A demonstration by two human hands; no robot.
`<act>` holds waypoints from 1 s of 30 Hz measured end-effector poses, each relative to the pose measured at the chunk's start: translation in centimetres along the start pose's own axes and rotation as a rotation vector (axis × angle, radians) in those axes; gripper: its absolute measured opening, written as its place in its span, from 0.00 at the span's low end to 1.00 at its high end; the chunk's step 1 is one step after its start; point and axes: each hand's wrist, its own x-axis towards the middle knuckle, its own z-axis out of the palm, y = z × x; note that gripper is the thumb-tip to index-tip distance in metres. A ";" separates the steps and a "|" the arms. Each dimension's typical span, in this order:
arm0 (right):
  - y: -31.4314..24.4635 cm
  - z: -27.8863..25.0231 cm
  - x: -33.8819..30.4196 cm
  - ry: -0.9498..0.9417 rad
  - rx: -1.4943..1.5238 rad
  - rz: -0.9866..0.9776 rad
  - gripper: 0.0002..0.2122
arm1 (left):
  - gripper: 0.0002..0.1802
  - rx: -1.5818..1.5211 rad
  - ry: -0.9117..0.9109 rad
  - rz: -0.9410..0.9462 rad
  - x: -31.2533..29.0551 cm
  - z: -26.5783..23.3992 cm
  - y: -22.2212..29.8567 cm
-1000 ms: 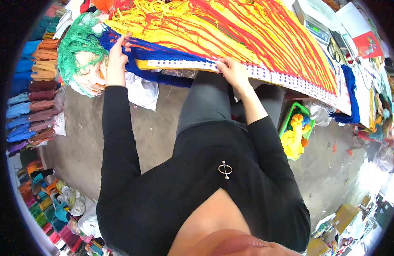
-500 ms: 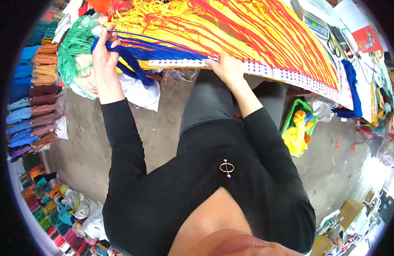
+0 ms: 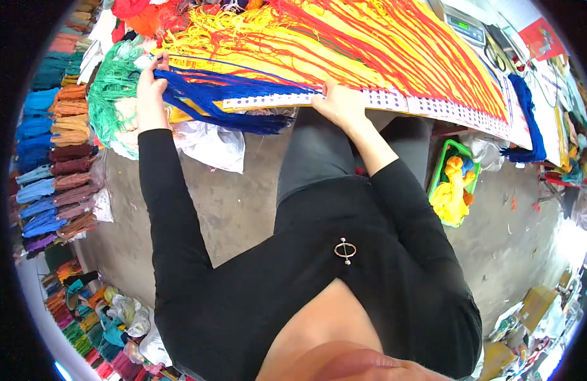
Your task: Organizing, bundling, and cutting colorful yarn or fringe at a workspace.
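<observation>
My left hand [image 3: 152,92] is closed around a bundle of dark blue yarn [image 3: 211,92] at the table's left end. The strands stretch rightward to my right hand, and their loose tail hangs over the front edge. My right hand [image 3: 341,103] pinches the other end of the blue strands at a white strip with dark dots [image 3: 382,100], which runs along the near edge. Its fingertips are partly hidden. Behind the strip, long red and yellow strands [image 3: 395,47] lie spread over the table.
Green yarn [image 3: 112,76] lies left of my left hand, above a white plastic bag [image 3: 214,146]. Another blue hank [image 3: 525,120] hangs at the right, near a scale [image 3: 465,26]. A green basket [image 3: 438,168] holds yellow yarn on the floor. Coloured hanks [image 3: 39,159] line the left.
The blue yarn's loose tail has swung rightward along the table's front edge; before, it hung down below my left hand. My left hand has shifted slightly down, while my right stays at the strip.
</observation>
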 end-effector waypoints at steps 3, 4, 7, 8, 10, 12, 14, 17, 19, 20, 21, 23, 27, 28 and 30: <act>0.4 0.5 0.0 0.039 0.006 -0.057 0.17 | 0.12 0.118 0.032 0.249 1.1 -0.2 0.7; 0.3 0.5 -0.1 0.037 0.009 -0.063 0.17 | 0.13 0.193 0.029 0.277 1.2 -0.6 1.4; 0.4 0.6 -0.1 0.036 0.029 -0.057 0.16 | 0.18 0.660 0.204 0.482 0.7 -1.1 0.0; 1.0 0.8 -0.1 0.052 0.032 -0.050 0.16 | 0.20 0.747 0.251 0.573 -0.3 -0.3 -2.2; 0.6 1.2 0.0 0.063 0.052 -0.072 0.16 | 0.21 1.184 0.179 0.696 -2.6 -0.6 -2.9; 1.3 1.6 0.2 0.085 0.037 -0.039 0.15 | 0.16 1.456 0.058 0.679 -6.7 2.7 -7.5; 1.2 1.4 0.1 0.089 0.039 -0.046 0.15 | 0.14 1.588 -0.322 1.076 -9.4 4.3 -12.0; 0.8 1.2 0.0 0.085 0.036 -0.050 0.15 | 0.10 1.545 -0.644 0.991 -13.5 6.1 -18.6; 0.6 1.2 0.0 0.072 0.051 -0.059 0.15 | 0.08 1.473 -0.693 0.758 -13.8 5.3 -22.3; 0.6 1.1 0.0 0.075 0.048 -0.055 0.15 | 0.07 1.569 -0.751 0.814 -13.9 5.5 -23.2; 0.7 1.1 0.0 0.071 0.056 -0.051 0.15 | 0.06 1.628 -0.794 0.899 -13.8 5.3 -23.7; 0.6 1.3 -0.1 0.080 0.067 -0.056 0.14 | 0.06 1.673 -0.849 0.998 -13.5 5.1 -24.1; 0.9 1.1 -0.2 0.077 0.065 -0.038 0.14 | 0.05 1.662 -0.732 0.956 -13.1 5.1 -23.4; 0.8 0.8 -0.2 0.069 0.065 -0.031 0.14 | 0.05 1.621 -0.683 0.976 -13.0 5.1 -22.8; 0.9 0.8 -0.2 0.060 0.066 -0.025 0.14 | 0.05 1.689 -0.617 1.119 -11.6 4.3 -21.2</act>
